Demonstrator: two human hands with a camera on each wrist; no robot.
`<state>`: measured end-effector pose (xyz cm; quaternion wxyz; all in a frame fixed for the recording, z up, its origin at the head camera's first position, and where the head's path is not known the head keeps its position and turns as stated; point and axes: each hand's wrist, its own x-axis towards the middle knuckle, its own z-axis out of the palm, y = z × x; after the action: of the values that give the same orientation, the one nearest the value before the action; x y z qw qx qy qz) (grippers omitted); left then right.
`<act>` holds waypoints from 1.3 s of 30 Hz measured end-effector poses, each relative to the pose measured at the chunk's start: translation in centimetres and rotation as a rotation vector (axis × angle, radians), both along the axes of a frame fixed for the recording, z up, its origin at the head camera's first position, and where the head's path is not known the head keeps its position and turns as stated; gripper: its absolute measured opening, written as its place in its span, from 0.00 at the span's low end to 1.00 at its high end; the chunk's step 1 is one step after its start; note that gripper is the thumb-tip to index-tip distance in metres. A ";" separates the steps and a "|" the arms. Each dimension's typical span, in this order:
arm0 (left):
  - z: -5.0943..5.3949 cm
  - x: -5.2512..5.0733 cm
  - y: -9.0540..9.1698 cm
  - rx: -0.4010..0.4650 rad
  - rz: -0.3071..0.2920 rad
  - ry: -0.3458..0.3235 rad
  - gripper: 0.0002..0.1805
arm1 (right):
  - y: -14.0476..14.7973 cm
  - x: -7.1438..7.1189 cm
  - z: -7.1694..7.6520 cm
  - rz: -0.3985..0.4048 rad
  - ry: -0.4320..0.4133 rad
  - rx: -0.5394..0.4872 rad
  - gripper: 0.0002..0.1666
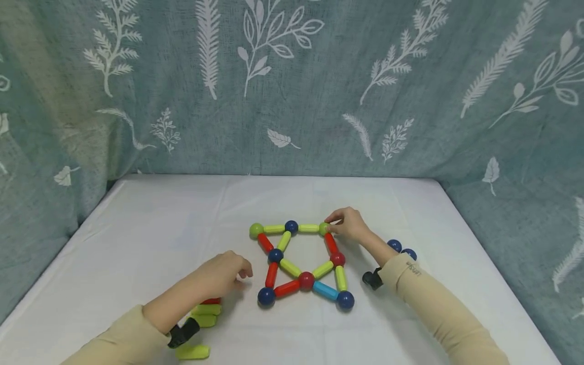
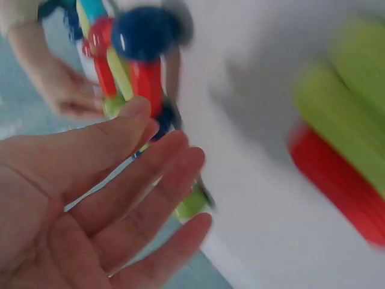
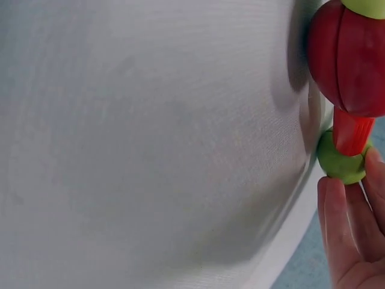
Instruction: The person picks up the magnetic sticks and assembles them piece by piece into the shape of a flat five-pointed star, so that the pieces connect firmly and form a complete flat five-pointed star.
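Observation:
A star-like shape of coloured rods and balls lies flat on the white table. At its far right corner my right hand [image 1: 349,224] pinches a green ball [image 3: 341,159] between thumb and fingers. A red rod [image 1: 331,244] joins that ball to a red ball [image 1: 337,259]. Left of the shape hovers my left hand [image 1: 223,276], holding nothing, its fingers loosely bent and apart in the left wrist view. The nearest ball to it is a dark blue one [image 1: 266,297] at the near left corner. Another green ball [image 1: 256,230] marks the far left corner.
Several loose green rods [image 1: 205,320] and a red rod [image 1: 211,301] lie under and beside the left forearm, which partly hides them. Dark blue balls [image 1: 394,246] sit beyond the right forearm. A patterned curtain [image 1: 292,91] hangs behind the table [image 1: 150,223].

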<state>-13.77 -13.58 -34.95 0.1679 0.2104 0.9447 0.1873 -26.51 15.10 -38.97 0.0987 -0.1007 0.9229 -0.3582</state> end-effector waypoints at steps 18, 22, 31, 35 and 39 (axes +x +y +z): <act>-1.7 0.9 -7.6 0.052 0.147 -0.176 0.11 | 0.4 -0.2 -0.5 -0.013 -0.023 -0.041 0.11; -2.0 1.1 -7.8 0.046 0.136 -0.173 0.07 | 0.4 -0.3 -0.5 -0.014 -0.030 -0.049 0.11; -2.2 1.3 -7.9 0.062 0.094 -0.149 0.06 | 0.6 -0.3 -0.6 -0.011 -0.041 -0.071 0.11; -1.9 1.2 -7.6 0.059 0.100 -0.143 0.04 | 0.6 -0.1 -0.7 -0.017 -0.040 -0.092 0.11; -1.2 0.1 -7.0 0.031 0.095 -0.053 0.03 | 0.4 -0.1 -0.8 -0.027 -0.030 -0.096 0.11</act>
<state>-13.71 -20.54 -36.12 0.1804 0.1627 0.9459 0.2152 -26.64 15.55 -39.74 0.1030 -0.0874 0.9043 -0.4050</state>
